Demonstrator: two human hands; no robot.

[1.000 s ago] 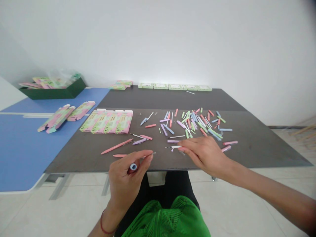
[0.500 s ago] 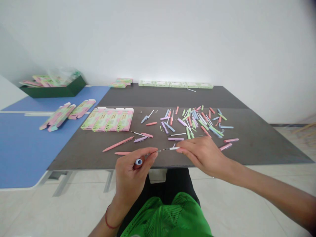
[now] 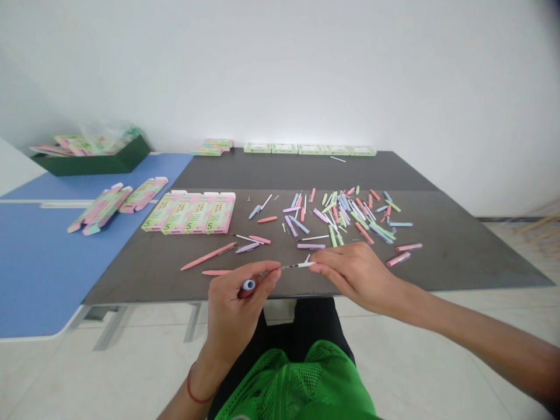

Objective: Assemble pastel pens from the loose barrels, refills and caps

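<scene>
My left hand (image 3: 234,306) is closed, its curled fingers round a light blue pen barrel (image 3: 248,285) whose hollow end faces me. The thumb and forefinger of that hand pinch at the dark, thin end of a white pen refill (image 3: 305,265); whether they hold a small part there I cannot make out. My right hand (image 3: 363,280) is closed, pinching the refill's other end. The refill lies level between both hands, over the table's front edge. A coral pen (image 3: 209,256) and a purple pen part (image 3: 247,248) lie beyond my left hand.
Loose pen parts (image 3: 343,210) in several colours are heaped beyond my right hand. Pink-green boxes (image 3: 221,213) lie in a row at the left. More boxes (image 3: 284,149) line the back edge. On the blue table (image 3: 35,262) stands a dark green bin (image 3: 94,164).
My hands have come slightly closer together, and a little less of the refill shows between them. The barrel stays in my left hand.
</scene>
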